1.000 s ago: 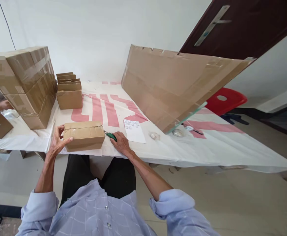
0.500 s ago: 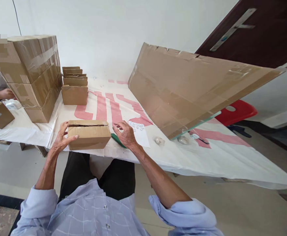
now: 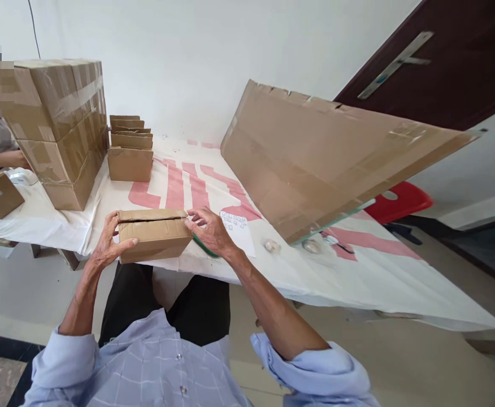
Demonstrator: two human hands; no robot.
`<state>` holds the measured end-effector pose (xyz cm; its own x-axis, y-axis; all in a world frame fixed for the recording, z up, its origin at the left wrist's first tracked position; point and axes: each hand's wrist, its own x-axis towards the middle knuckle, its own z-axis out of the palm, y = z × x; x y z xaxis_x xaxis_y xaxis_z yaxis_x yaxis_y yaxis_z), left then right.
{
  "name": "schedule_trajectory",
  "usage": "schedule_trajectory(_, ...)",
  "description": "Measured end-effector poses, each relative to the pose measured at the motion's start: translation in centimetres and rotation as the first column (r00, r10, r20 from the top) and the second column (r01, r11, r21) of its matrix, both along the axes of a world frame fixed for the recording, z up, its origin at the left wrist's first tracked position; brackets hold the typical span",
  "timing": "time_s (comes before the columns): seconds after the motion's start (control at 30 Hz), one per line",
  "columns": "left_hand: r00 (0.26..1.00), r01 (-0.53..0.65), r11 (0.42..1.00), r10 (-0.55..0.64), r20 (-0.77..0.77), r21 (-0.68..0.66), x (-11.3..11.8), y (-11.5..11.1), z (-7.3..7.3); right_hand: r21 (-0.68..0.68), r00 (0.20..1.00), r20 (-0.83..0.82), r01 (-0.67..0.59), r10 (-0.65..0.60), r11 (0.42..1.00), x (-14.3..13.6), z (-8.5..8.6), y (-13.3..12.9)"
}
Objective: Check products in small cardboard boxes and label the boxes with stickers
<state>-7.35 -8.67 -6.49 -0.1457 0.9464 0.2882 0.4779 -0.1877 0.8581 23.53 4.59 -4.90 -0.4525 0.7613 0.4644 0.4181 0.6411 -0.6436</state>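
There are two separate cartons (image 3: 156,246), one carton stack (image 3: 61,161), one green tool (image 3: 204,246) and one paper sheet (image 3: 242,236). Two small round items (image 3: 311,246), one large cardboard panel (image 3: 311,164) and one red chair (image 3: 409,200) also show

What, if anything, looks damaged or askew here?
The large cardboard panel, right of center, stands aslant, its upper edge ragged and notched, as if torn. The held box has a dark gap along its top seam, so it doesn't look fully closed.

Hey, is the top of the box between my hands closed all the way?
No, the box has a dark gap running along its top, with your left hand and right hand at its ends.
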Motion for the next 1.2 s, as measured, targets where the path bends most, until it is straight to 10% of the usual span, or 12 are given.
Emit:
schedule_trajectory(0.6, 1.000, -0.002, 1.000, 0.002, -0.017, -0.003, -0.2, 0.2, 0.6, 0.215, 0.865, 0.345, 0.305, -0.364, 0.928, -3.8, 1.4, -0.9)
schedule_trajectory(0.87, 1.000, 0.002, 1.000, -0.002, -0.008, -0.026, 0.0, 0.2, 0.9, 0.291, 0.873, 0.359, 0.231, -0.330, 0.928, -4.3, 1.2, -0.5)
schedule_trajectory(1.07, 1.000, 0.024, 1.000, -0.024, -0.008, -0.015, -0.1, 0.3, 0.9, -0.026, 0.965, 0.017, 0.263, -0.263, 0.964, -2.8, 1.4, 0.5)
schedule_trajectory(1.2, 0.999, 0.004, 1.000, -0.004, -0.039, -0.002, -0.2, 0.4, 1.1, -0.461, 0.912, -0.356, 0.017, -0.203, 0.887, -1.6, 2.0, 1.0)
